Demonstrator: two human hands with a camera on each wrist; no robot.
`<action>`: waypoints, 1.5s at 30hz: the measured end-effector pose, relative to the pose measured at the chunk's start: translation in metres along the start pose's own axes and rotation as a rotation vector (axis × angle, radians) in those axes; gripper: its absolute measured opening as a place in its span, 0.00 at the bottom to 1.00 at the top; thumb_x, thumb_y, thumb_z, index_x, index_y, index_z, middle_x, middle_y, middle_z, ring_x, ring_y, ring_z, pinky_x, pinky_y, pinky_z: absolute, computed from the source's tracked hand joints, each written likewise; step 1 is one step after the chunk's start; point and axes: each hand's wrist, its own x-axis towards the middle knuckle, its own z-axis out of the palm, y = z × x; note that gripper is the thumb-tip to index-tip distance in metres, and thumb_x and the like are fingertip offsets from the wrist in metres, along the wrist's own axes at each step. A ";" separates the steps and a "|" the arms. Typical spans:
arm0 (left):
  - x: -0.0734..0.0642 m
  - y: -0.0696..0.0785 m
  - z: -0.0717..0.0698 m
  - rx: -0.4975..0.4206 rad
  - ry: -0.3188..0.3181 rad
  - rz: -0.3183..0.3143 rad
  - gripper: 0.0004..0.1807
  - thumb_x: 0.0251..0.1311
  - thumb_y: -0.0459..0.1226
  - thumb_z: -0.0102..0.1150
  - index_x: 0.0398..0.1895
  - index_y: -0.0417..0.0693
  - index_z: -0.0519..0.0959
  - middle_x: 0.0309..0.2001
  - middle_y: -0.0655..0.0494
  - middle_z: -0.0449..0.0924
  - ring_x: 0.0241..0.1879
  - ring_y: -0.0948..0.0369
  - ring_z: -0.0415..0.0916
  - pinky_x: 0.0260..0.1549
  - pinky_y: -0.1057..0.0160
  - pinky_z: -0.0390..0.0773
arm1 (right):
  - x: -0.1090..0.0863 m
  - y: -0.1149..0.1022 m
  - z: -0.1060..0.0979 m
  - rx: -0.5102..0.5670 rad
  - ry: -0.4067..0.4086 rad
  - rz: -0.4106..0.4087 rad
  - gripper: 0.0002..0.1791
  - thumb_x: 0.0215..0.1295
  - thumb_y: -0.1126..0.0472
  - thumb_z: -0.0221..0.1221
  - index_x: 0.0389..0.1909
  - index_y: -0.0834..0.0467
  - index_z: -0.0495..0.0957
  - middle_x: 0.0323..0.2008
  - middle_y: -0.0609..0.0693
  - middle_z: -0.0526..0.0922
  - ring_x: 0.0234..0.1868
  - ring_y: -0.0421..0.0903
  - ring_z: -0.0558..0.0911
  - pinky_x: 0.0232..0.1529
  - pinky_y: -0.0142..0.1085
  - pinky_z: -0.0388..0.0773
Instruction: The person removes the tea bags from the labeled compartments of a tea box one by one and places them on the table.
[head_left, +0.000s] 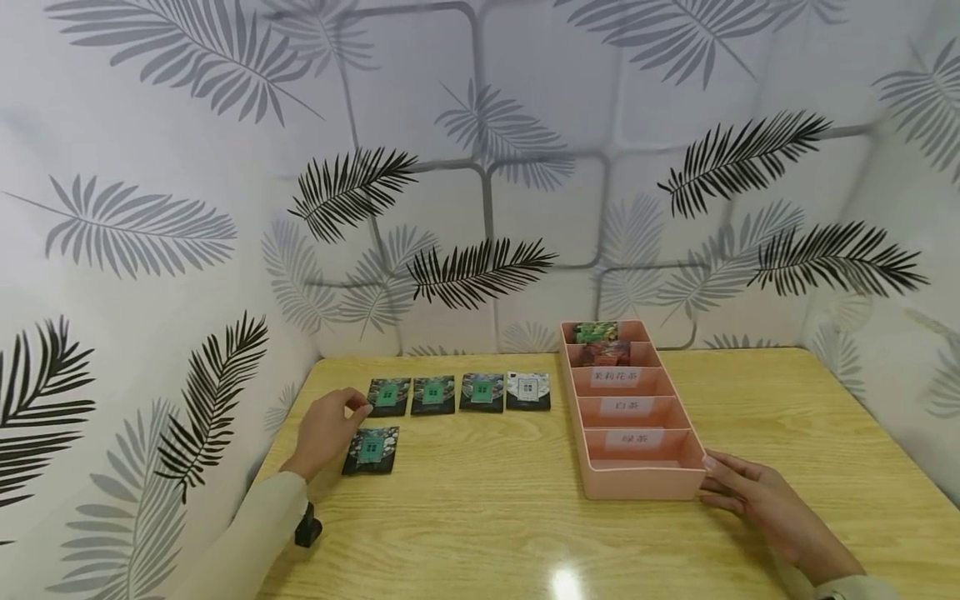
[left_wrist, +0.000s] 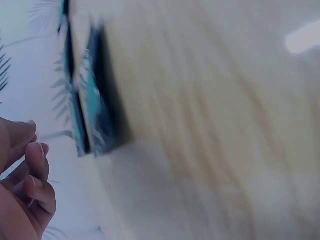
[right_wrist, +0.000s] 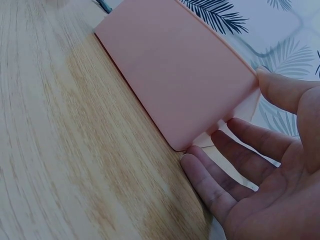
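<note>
My left hand [head_left: 327,429] is by the left end of a row of tea bag sachets, fingertips close to the edge of the leftmost one [head_left: 388,397]. In the left wrist view its fingers [left_wrist: 37,157] are loosely bent with nothing visible between them. Another dark sachet with a teal label [head_left: 371,451] lies in front of the row, near this hand. At the right, my right hand [head_left: 772,508] touches the near right corner of a pink compartment box [head_left: 641,485]. Its thumb is at the rim and its extended fingers [right_wrist: 245,155] are against the side.
Two more green-labelled sachets [head_left: 432,395] and a white-labelled sachet [head_left: 528,391] continue the row. The box's far compartments hold a green packet [head_left: 596,332] and a red packet [head_left: 606,353]; the nearer ones carry paper labels [head_left: 628,407]. A leaf-patterned wall [head_left: 525,308] borders the wooden table [head_left: 480,517].
</note>
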 end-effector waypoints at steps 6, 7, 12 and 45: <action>0.010 0.011 0.001 -0.046 0.021 0.030 0.07 0.64 0.44 0.60 0.39 0.54 0.81 0.35 0.59 0.80 0.19 0.64 0.69 0.23 0.61 0.71 | -0.001 -0.002 0.001 -0.002 0.010 0.013 0.38 0.74 0.52 0.49 0.70 0.74 0.47 0.48 0.45 0.82 0.49 0.42 0.81 0.53 0.41 0.75; 0.011 0.013 0.001 -0.051 0.021 0.035 0.06 0.64 0.44 0.60 0.39 0.54 0.81 0.35 0.59 0.80 0.18 0.64 0.68 0.22 0.61 0.70 | -0.001 -0.002 0.001 -0.004 0.009 0.014 0.38 0.74 0.52 0.49 0.70 0.73 0.46 0.48 0.45 0.81 0.49 0.41 0.81 0.53 0.41 0.74; 0.016 0.026 0.002 -0.072 0.004 0.053 0.06 0.65 0.43 0.59 0.39 0.54 0.81 0.35 0.58 0.80 0.14 0.62 0.64 0.18 0.61 0.68 | 0.000 -0.001 0.001 -0.026 0.019 0.027 0.40 0.73 0.50 0.50 0.71 0.72 0.47 0.49 0.45 0.81 0.49 0.41 0.81 0.53 0.41 0.74; 0.059 0.107 0.028 -0.122 -0.015 0.230 0.07 0.66 0.46 0.56 0.40 0.57 0.80 0.34 0.63 0.81 0.14 0.64 0.65 0.21 0.62 0.69 | -0.002 -0.002 0.000 -0.060 -0.008 0.047 0.40 0.73 0.47 0.49 0.72 0.70 0.46 0.51 0.44 0.80 0.51 0.41 0.80 0.54 0.39 0.74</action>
